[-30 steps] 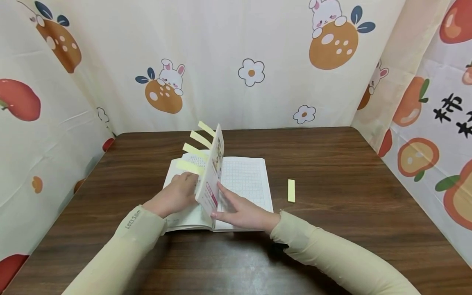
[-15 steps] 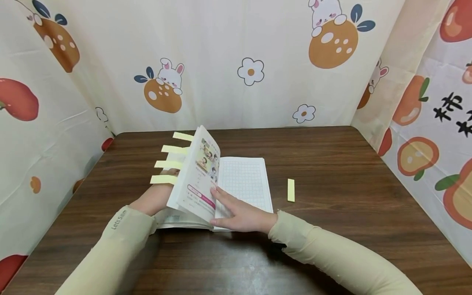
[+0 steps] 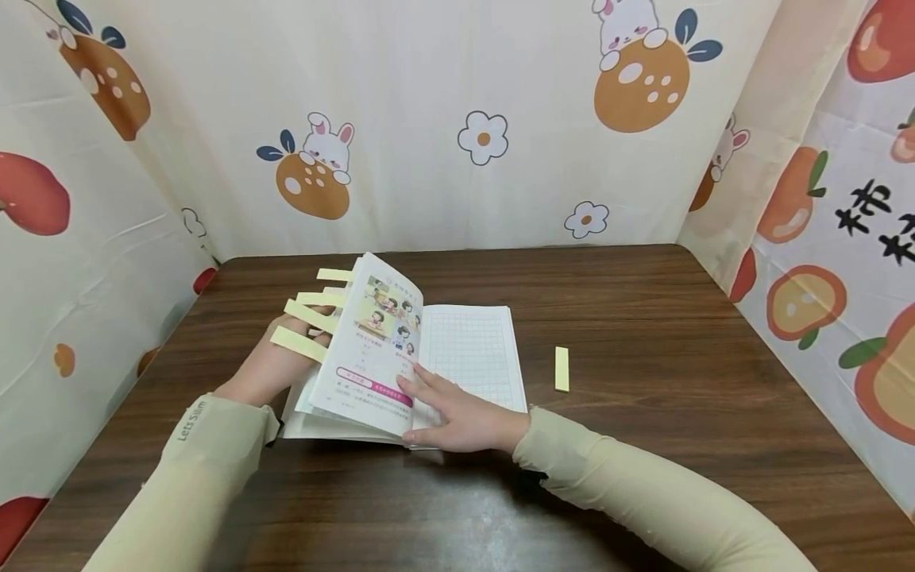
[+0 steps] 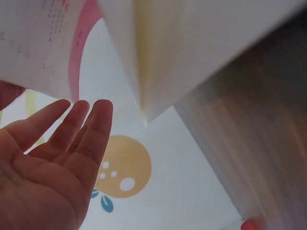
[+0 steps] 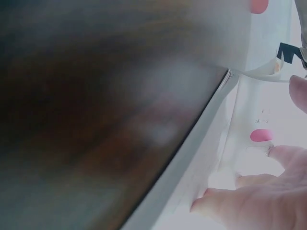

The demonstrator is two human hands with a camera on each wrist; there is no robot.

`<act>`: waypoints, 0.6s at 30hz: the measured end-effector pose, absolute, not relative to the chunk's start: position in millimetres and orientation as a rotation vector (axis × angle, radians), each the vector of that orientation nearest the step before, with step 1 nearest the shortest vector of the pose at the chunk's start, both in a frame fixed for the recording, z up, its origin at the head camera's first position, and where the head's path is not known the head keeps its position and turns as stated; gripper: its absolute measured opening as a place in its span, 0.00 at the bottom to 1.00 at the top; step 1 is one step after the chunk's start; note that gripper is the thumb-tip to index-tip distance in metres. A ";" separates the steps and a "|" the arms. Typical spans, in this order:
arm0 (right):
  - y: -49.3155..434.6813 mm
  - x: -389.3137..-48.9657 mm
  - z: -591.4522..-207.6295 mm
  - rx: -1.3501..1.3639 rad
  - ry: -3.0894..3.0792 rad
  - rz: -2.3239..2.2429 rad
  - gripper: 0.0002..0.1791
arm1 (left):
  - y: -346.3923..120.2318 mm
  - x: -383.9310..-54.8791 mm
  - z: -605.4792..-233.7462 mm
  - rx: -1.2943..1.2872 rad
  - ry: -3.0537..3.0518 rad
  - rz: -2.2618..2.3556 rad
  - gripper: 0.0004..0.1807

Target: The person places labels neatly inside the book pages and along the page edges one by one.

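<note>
An open book lies on the table, its printed page (image 3: 375,357) lifted and leaning left with a picture and a pink band on it. Several yellow sticky tabs (image 3: 299,343) stick out from the left edge of the raised pages. My left hand (image 3: 268,365) is behind those pages, partly covered by tabs; in the left wrist view the fingers of that hand (image 4: 57,172) are extended near a page's edge. With spread fingers, my right hand (image 3: 465,417) rests on the book near the spine, its fingertips touching the printed page. The gridded right page (image 3: 468,345) lies flat.
A separate yellow strip (image 3: 561,369) lies on the brown wooden table (image 3: 622,318), right of the book. Patterned curtains (image 3: 429,71) hang at the back and along both sides.
The raised pages have swung left and down, so the printed page faces up more. My left hand has moved left behind them; my right hand has stayed nearly in place.
</note>
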State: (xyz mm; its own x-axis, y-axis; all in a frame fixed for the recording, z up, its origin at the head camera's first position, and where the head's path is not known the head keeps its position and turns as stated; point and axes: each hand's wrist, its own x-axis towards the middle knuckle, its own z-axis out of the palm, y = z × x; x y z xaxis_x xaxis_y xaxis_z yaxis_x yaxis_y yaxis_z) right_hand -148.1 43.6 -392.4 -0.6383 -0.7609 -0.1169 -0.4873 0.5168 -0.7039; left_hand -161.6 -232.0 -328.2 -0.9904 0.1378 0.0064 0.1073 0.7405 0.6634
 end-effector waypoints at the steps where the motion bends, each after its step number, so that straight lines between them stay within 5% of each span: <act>1: 42.7 -147.7 -392.0 -1.031 2.363 -0.887 0.44 | -232.1 -161.3 -326.5 0.194 2.905 1.088 0.27; 8: 33.8 -146.8 -389.8 -1.004 2.429 -0.753 0.44 | -233.8 -164.1 -309.7 0.095 3.090 0.918 0.17; 13: 27.7 -145.9 -388.1 -1.012 2.480 -0.634 0.41 | -226.5 -164.0 -307.4 -0.037 3.149 0.856 0.22; 18: 23.3 -145.0 -385.7 -1.037 2.509 -0.556 0.41 | -213.8 -162.1 -315.1 0.134 3.207 0.702 0.22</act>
